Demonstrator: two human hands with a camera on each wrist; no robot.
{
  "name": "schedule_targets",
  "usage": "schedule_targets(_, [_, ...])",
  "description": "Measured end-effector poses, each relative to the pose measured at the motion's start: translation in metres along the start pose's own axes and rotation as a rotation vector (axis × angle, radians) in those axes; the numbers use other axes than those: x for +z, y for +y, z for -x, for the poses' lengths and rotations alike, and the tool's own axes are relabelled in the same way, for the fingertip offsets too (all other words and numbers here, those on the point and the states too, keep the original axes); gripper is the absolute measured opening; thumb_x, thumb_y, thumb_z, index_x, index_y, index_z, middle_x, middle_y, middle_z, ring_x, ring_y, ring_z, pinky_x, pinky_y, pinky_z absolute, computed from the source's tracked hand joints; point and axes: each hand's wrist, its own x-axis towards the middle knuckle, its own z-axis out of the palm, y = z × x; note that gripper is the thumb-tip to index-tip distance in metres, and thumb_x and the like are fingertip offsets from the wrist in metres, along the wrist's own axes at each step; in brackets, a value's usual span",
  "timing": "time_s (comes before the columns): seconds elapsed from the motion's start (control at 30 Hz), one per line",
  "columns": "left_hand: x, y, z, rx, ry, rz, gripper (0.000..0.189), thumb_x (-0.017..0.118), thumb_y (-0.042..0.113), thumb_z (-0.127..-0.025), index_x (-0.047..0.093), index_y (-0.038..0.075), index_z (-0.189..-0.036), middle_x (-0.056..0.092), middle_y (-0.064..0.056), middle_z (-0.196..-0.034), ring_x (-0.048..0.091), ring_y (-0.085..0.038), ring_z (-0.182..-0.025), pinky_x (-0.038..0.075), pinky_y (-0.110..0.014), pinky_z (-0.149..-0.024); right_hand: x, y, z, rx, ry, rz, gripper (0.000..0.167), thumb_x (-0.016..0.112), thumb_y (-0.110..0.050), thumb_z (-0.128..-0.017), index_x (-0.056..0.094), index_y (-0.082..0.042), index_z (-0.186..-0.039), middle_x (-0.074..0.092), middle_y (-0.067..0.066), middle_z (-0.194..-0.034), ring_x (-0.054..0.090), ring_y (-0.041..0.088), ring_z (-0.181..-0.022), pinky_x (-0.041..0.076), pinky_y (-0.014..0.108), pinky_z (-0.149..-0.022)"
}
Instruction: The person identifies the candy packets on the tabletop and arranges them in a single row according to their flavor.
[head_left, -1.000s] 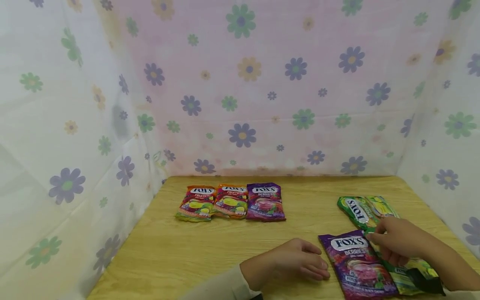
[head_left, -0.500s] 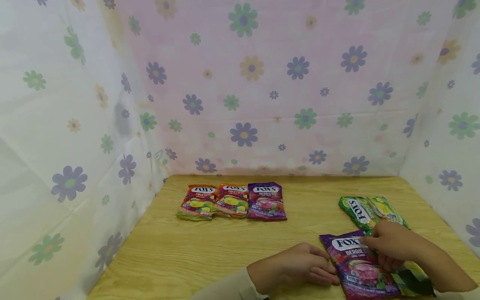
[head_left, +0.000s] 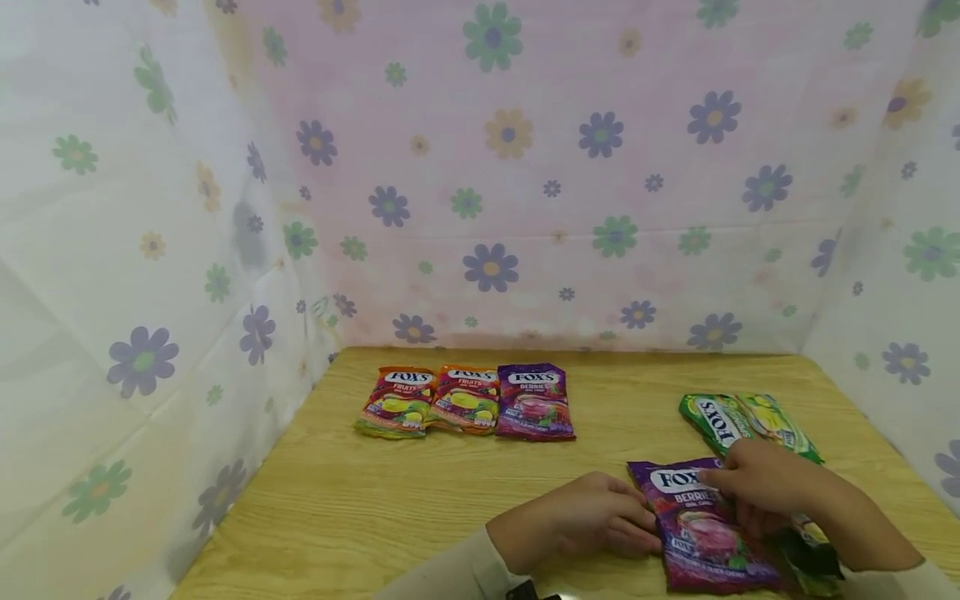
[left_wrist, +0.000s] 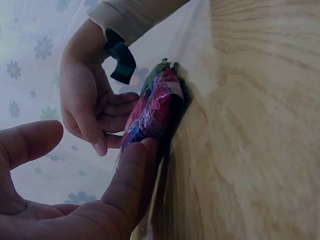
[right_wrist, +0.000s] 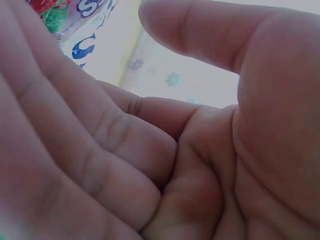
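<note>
A purple FOX'S Berries candy bag (head_left: 697, 537) lies at the near right of the table. On its left edge rest the fingers of my left hand (head_left: 581, 518), thumb apart in the left wrist view. My right hand (head_left: 772, 487) lies along the bag's right side, its index finger over the printed name. From the left wrist side, the crinkled bag (left_wrist: 155, 110) shows between both hands. Beneath my right wrist a green bag (head_left: 808, 528) is mostly hidden. Farther back lies another green FOX'S bag (head_left: 776, 425), just beyond my right knuckles.
At the back left, two orange-red FOX'S Fruits bags (head_left: 401, 402) and another purple Berries bag (head_left: 534, 402) form a side-by-side row. Flowered cloth (head_left: 525, 167) walls the wooden table (head_left: 420, 500) at the back and sides. A dark strap (left_wrist: 121, 57) hangs at my right wrist.
My right hand has come left onto the purple bag's right side. That bag has slid slightly left against my left fingers. The back row stays put.
</note>
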Motion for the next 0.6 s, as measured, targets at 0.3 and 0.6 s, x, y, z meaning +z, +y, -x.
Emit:
schedule_targets(0.3, [-0.014,0.005,0.000,0.083,0.079,-0.057,0.023,0.065,0.010,-0.099,0.064,0.002,-0.121,0.076,-0.021,-0.113,0.077,-0.022,-0.099,0.060,-0.040,-0.095,-0.002,-0.010,-0.013,-0.004,0.000,0.011,0.047,0.059,-0.039,-0.104,0.073,-0.006,-0.074,0.071,0.009,-0.062,0.070,0.026,-0.054,0.058,0.038,-0.051])
schedule_targets(0.6, [-0.020,0.008,0.000,0.102,0.103,-0.115,0.035,0.066,0.008,-0.097,0.060,-0.001,-0.131,0.077,-0.013,-0.108,0.077,-0.028,-0.101,0.062,-0.041,-0.091,-0.012,-0.003,-0.015,-0.051,-0.101,-0.007,0.047,0.057,-0.036,-0.106,0.074,-0.004,-0.076,0.071,0.013,-0.063,0.070,0.029,-0.055,0.056,0.036,-0.052])
